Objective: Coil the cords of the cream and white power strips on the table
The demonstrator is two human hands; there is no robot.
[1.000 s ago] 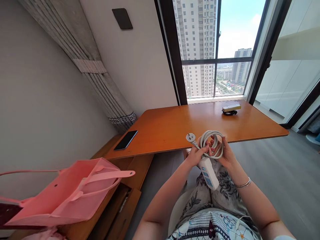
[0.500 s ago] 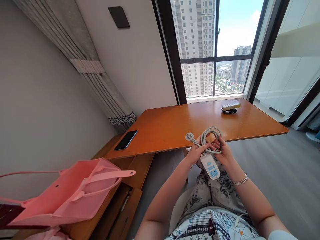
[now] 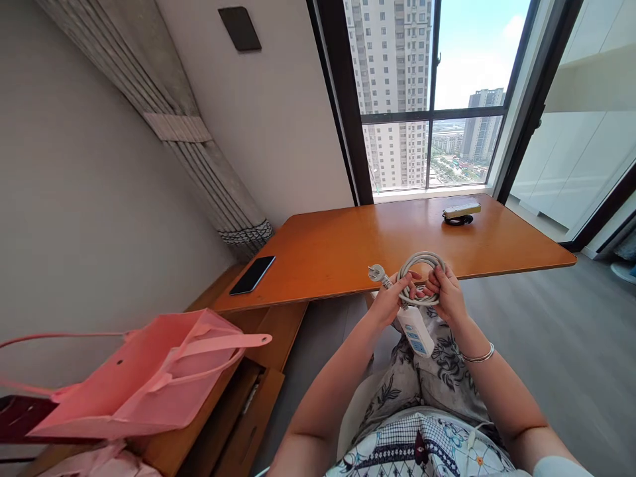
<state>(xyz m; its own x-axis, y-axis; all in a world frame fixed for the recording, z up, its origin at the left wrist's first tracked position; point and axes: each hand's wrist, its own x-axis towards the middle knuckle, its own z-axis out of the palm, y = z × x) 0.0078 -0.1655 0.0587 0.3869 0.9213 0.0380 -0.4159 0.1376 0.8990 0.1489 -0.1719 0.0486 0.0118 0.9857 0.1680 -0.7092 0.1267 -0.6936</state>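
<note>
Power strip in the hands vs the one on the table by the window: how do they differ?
The white power strip hangs from both hands over the lap; the far power strip lies on the orange table. The held one's cord is pale grey and coiled between the left hand and right hand; the far one's looks black, bundled beneath it. Both are light-bodied strips.

Off-white coiled round cable (image 3: 420, 278) ending in a grey-white moulded plug (image 3: 376, 272). White plastic power strip (image 3: 415, 329), sockets marked in blue. Glossy orange-brown wooden table (image 3: 348, 248); flat black glass phone (image 3: 252, 275) on it. Far end: pale cream second strip (image 3: 462, 210) over a black cord, possibly a coil. Salmon-pink fabric tote bag (image 3: 139, 377). Grey pleated curtain (image 3: 163, 99), dark patterned band at its hem. Lap: black-and-white floral cloth, navy checked print.
</note>
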